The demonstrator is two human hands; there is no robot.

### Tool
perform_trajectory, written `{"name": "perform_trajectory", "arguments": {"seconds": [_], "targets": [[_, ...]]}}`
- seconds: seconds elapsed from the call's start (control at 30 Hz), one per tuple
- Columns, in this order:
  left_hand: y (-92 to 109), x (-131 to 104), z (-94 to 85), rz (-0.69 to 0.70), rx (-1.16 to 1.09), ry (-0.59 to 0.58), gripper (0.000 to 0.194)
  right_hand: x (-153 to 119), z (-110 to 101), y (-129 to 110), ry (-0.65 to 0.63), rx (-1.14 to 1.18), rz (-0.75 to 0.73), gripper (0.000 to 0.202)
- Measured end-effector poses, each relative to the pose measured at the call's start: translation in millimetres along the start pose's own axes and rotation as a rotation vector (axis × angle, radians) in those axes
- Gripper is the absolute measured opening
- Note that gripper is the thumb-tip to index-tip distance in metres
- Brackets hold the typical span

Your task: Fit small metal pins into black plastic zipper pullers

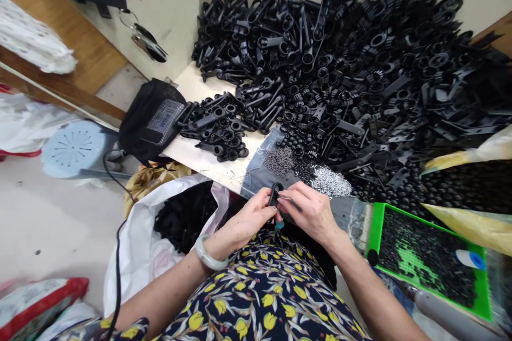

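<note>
Just in front of the table edge, my left hand [256, 213] grips a black plastic part with a ringed end [276, 192], held upright. My right hand [307, 208] is closed at its right side, fingertips pinched against the part. A thin dark piece [291, 201] shows between the right fingers; its kind cannot be made out. Close ahead on the dark mat lie a heap of small dark-grey pieces [279, 161] and a heap of shiny silver pins [330, 181]. Small black rings [304, 170] lie between these heaps.
Large piles of black plastic parts [304, 37] cover the back of the table. A green tray [376, 234] of small black pieces stands at the right. A white sack [132, 250] of black parts, a black pouch [150, 117] and a blue stool [76, 146] are at the left.
</note>
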State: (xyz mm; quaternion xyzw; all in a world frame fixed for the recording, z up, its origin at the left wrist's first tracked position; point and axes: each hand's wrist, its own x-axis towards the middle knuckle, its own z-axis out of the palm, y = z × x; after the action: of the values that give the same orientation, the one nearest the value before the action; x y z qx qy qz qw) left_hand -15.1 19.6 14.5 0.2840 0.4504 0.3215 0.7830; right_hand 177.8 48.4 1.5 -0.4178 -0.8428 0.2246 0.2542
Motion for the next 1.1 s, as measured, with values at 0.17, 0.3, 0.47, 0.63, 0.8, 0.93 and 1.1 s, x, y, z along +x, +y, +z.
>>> {"name": "perform_trajectory", "arguments": {"seconds": [0.17,0.3,0.47,0.63,0.8,0.93,1.1], "targets": [[1.7,-0.3,-0.7,0.015,0.123,0.019,0.018,2.6,-3.4,-3.9,-0.064,-0.003,0.042,0.023],[2.0,-1.8,-1.9,0.006,0.122,0.031,0.019,2.1,-2.0,-4.6,-0.077,-0.029,0.015,0.022],[-2.9,0.4,-6.0,0.035,0.115,0.050,0.011,1.2,0.0,-4.3,-0.133,-0.071,-0.049,0.023],[-13.6,9.6,-15.0,0.125,0.215,0.078,0.023,3.2,-0.7,-9.4,-0.133,0.015,0.001,0.030],[-15.4,11.1,-22.7,0.197,0.193,0.069,0.028,2.1,-5.8,-13.0,-0.131,0.201,0.076,0.040],[-10.5,7.2,-23.5,0.201,0.228,0.073,0.032,-2.8,-13.8,-17.2,-0.089,0.089,0.142,0.039],[-7.7,4.8,-21.2,0.204,0.270,0.096,0.031,-11.3,-9.1,-22.9,-0.156,-0.237,0.060,0.039]]}}
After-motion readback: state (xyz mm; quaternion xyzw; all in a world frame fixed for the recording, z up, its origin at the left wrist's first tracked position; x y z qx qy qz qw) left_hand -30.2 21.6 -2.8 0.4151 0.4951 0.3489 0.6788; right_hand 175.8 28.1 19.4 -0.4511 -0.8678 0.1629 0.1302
